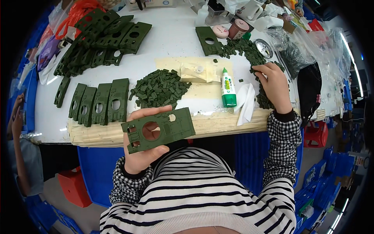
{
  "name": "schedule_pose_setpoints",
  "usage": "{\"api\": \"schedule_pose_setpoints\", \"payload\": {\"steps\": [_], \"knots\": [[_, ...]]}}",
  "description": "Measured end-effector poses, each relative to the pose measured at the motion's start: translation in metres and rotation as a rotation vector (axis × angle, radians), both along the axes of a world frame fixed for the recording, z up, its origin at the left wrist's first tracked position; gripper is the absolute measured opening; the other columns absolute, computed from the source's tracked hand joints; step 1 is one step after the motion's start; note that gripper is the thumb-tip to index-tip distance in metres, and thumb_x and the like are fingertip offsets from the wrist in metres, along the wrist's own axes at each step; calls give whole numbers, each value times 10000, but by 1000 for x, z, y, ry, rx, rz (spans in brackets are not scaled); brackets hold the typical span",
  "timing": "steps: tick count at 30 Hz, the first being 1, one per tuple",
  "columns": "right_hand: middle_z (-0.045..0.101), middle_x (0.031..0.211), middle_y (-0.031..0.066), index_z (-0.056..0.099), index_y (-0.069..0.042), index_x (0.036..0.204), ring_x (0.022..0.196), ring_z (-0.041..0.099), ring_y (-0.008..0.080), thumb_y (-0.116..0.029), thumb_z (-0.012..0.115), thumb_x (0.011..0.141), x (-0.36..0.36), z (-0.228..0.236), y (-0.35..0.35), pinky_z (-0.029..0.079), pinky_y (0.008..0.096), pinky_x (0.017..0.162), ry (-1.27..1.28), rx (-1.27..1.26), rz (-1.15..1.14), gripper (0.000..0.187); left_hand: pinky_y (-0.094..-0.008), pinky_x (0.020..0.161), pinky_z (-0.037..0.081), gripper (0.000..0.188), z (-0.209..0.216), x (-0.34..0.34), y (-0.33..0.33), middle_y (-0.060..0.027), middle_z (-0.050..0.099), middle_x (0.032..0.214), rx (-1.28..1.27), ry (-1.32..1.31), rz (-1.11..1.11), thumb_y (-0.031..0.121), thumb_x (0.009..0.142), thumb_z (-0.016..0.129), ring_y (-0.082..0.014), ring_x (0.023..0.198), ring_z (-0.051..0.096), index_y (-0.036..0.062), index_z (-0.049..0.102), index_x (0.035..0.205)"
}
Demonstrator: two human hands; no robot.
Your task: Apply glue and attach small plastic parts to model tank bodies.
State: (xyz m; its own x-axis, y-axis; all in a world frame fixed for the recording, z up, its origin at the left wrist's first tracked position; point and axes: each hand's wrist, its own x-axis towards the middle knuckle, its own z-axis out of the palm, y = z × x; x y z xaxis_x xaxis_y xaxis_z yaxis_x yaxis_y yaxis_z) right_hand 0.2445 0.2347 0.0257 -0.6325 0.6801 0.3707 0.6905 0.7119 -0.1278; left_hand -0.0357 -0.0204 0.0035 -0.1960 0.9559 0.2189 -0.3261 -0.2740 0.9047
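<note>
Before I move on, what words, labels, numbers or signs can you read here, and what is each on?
Bottle: green-and-white printed label; wording not copied out.
Pink disc: small mark, too small to read.
Brown tub: print on its top, too small to read.
Part in the left hand: no lettering that I can make out.

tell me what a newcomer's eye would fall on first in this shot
Probably the green plate with its big round hole, held in the left hand at the near edge of the white table. Next would come the heap of small green pieces just beyond it, with a white-and-green bottle standing out farther right. At the table's right side, the right hand is at another spread of small pieces.
</note>
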Motion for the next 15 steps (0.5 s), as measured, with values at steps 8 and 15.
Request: {"api": "schedule_pose_setpoints", "payload": {"steps": [8, 15], "knots": [[624, 785, 108, 688, 13, 891, 646, 590, 201, -20, 678, 770, -9, 12, 35, 468, 305, 605, -65, -339, 144, 126, -393, 939, 534, 692, -1, 1, -2, -258, 442, 1338, -7, -7, -36, 154, 779, 786, -256, 1178, 536, -19, 364, 1299], [589, 679, 39, 662, 21, 843, 605, 516, 105, -64, 705, 786, -20, 18, 36, 421, 251, 560, -52, -542, 122, 111, -393, 924, 544, 693, -1, 0, 0, -267, 443, 1334, 4, 8, -3, 161, 785, 781, -268, 1169, 546, -31, 365, 1304]]}}
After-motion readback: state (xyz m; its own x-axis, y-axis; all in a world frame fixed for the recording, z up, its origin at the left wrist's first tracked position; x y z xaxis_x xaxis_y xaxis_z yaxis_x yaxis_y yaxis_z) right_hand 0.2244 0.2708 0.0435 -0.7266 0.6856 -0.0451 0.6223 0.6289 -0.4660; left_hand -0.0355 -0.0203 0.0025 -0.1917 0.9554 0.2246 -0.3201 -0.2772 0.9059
